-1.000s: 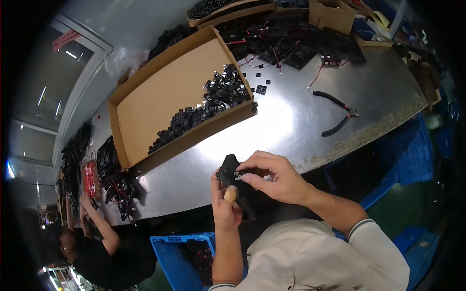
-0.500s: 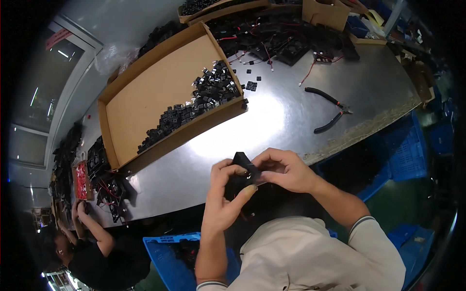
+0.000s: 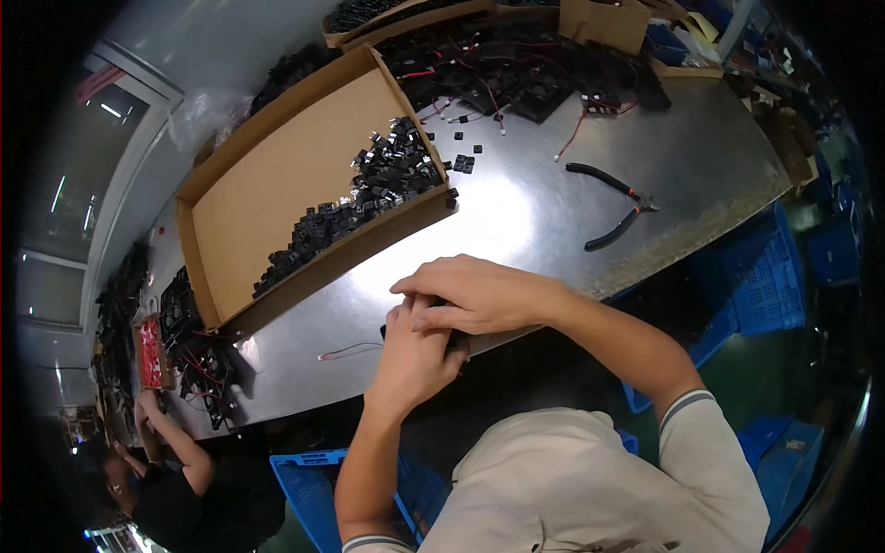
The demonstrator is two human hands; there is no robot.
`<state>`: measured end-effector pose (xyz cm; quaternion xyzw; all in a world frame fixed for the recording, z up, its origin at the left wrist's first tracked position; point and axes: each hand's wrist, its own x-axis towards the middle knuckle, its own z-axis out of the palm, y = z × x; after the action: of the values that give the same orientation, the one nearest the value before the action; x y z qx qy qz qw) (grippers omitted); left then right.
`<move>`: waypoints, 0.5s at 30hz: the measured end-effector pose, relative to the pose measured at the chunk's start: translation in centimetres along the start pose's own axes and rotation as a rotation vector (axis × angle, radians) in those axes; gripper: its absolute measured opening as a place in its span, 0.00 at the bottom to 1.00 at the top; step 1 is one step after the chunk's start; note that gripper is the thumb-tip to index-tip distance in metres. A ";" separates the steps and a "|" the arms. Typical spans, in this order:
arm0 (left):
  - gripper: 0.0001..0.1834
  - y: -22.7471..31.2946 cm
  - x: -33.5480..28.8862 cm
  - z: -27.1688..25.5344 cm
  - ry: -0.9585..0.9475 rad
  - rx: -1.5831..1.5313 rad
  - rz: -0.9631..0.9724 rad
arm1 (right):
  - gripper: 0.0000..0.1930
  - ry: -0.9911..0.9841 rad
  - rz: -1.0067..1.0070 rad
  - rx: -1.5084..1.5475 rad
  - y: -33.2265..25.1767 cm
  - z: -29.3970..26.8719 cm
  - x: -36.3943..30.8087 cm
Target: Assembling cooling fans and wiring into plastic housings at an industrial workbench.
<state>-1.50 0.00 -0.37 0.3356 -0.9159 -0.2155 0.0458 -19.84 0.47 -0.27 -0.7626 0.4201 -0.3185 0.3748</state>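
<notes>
At the near edge of the steel workbench [image 3: 516, 230], a person's left hand [image 3: 415, 355] and right hand [image 3: 475, 295] close together over a small black part [image 3: 454, 343], now almost wholly hidden where half a second ago it showed between the fingers; its long axis and heading cannot be told. The right hand lies palm-down across the left, near the cardboard tray [image 3: 267, 198]; black-handled pliers [image 3: 613, 205] lie beyond.

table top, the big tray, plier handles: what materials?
Table: looks like bare sheet metal, brushed, with a bright glare patch. Tray: brown cardboard, matte, folded walls. Pliers: black handles, probably rubber or plastic sleeves; red near the pivot, metal jaws too small to judge.
</notes>
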 end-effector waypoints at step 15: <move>0.39 -0.2 -1.4 2.0 0.220 -0.241 -0.089 | 0.06 0.029 -0.074 -0.272 0.9 -0.3 -4.3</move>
<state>-0.76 1.53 -2.18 0.3894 -0.8571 -0.2876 0.1760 -22.33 3.84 -1.59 -0.8166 0.4363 -0.2831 0.2501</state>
